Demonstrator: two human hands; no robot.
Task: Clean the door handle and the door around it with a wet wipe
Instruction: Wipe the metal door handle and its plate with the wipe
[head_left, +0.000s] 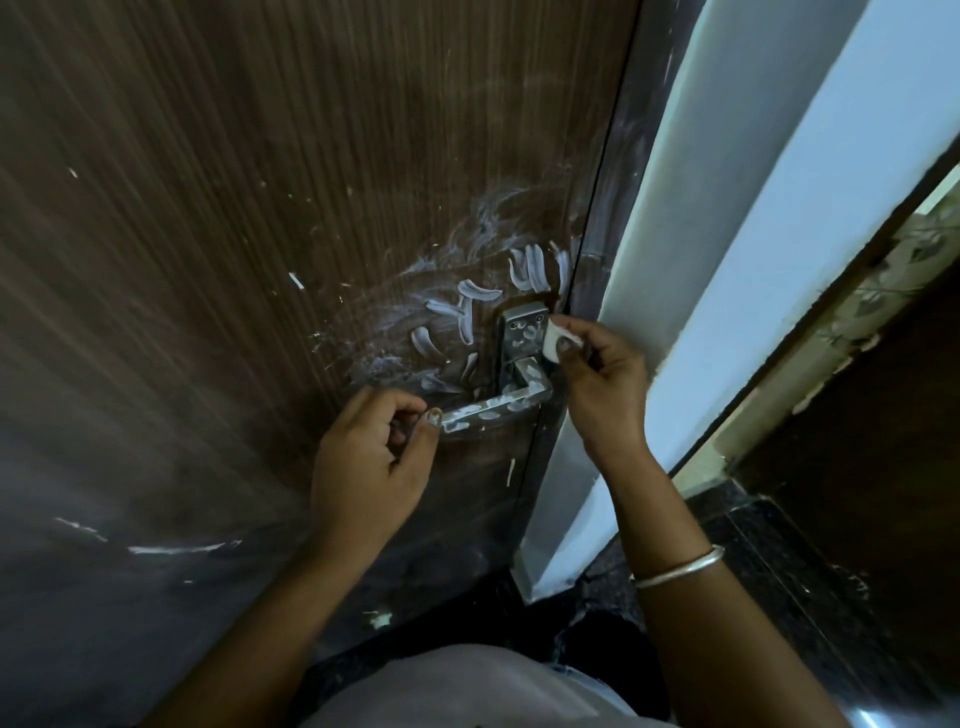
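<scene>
So there's only the one head view, looking down at a dark brown wood-grain door from close up. The metal door handle sits near the door's right edge, a lever that sticks out to the left from a tall backplate. Both lever and plate are dotted with white smudges, and the same white stuff is smeared in thick finger-like dabs and thinner swirls on the wood above and to the left of the plate. A few stray white flecks and streaks also show lower down on the door.

The left hand is curled closed around the free end of the lever, thumb on top, so it's gripping the handle. The right hand is up by the backplate's right edge, fingers pinched shut on a small folded white wet wipe. The wipe is pressed against the upper right side of the plate, right where the door meets the frame. There's a thin silver bangle on the right forearm.

To the right of the door there's a pale painted wall edge, and further right a dark opening with a strip of patterned tile beside it. The floor below is dark speckled stone. At the bottom of the shot you can see a bit of the person's light-coloured top.
</scene>
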